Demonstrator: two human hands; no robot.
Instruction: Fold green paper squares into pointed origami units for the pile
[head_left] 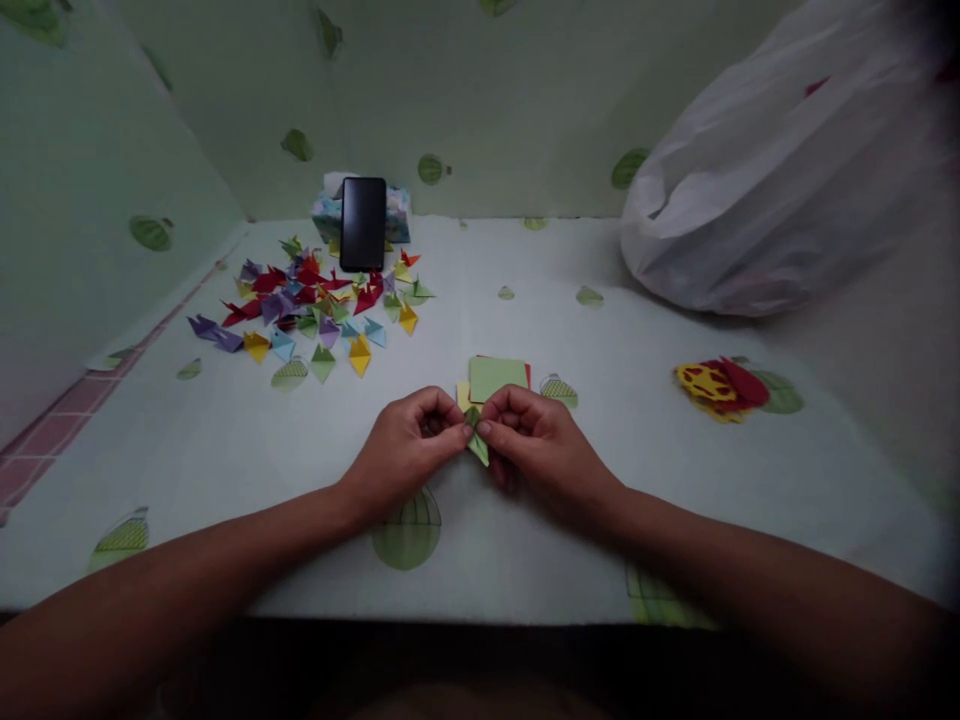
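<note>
Between my two hands is a small piece of folded green origami paper (478,447), its pointed end hanging downward. My left hand (409,440) pinches its left side between thumb and forefinger. On the other side my right hand (544,440) grips it the same way, fingers curled. Just beyond my fingertips lies a stack of square paper sheets (498,380), light green on top with red and yellow edges showing. At the far left, a pile of folded paper cranes (300,300) in several colours spreads over the table.
A black phone (363,224) leans upright against a tissue box (400,213) behind the cranes. To the right lie yellow and red cut-out pieces (712,385). A large white plastic bag (720,220) stands at the back right. The table (480,590) meets walls at the back and left.
</note>
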